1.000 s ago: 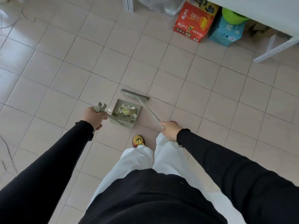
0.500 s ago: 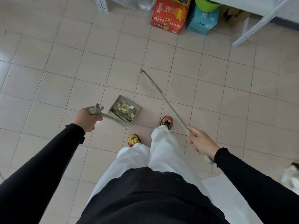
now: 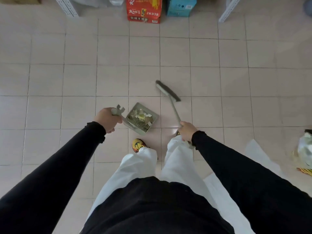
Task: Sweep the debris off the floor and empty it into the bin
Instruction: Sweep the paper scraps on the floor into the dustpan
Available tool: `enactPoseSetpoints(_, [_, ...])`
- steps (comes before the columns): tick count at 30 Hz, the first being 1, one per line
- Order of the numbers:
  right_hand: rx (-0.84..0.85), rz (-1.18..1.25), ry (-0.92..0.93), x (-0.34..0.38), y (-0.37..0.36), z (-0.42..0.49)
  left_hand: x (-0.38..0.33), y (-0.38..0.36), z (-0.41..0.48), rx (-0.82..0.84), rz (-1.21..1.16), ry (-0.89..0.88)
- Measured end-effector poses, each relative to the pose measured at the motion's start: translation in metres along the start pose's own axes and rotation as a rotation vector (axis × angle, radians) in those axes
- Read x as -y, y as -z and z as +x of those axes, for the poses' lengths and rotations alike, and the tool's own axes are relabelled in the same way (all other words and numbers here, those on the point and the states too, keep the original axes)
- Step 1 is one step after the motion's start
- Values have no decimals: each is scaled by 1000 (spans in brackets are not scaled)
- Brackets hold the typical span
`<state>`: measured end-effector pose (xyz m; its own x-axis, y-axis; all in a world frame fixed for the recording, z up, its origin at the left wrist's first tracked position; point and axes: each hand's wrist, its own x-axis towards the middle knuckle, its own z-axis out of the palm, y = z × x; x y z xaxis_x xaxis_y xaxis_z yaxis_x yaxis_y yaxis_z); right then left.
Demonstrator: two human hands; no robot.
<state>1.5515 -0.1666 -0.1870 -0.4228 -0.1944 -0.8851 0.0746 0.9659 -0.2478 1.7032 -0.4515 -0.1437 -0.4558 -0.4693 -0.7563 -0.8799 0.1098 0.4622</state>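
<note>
Tiled floor (image 3: 81, 78) fills the view. Red box (image 3: 143, 10) at 12 o'clock, blue box (image 3: 180, 6) just beside it at 1 o'clock. Broom (image 3: 173, 107): head at 1 o'clock of dustpan (image 3: 142, 129), apart from it. Left hand (image 3: 108, 119) clenched round the dustpan handle. Right hand (image 3: 186, 130) grasping the broom handle. Debris (image 3: 141, 116) lies inside the dustpan, just ahead of the feet.

On the red cardboard box (image 3: 143, 10) against the far shelving I read "2袋顶3袋" in white and, on its dark bottom band, "红烧牛肉面". Its large white brand characters are too blurred for me. The blue cardboard box (image 3: 180, 7) beside it bears print too small to read.
</note>
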Motion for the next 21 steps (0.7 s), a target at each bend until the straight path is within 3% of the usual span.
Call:
enactPoseSetpoints(7, [195,170,48,-43,4,-84,-13,-17,2,14,24,-18])
enactPoseSetpoints(21, [138,382,117,-97,132,-83,-102,-62,3,-99,-10,-13])
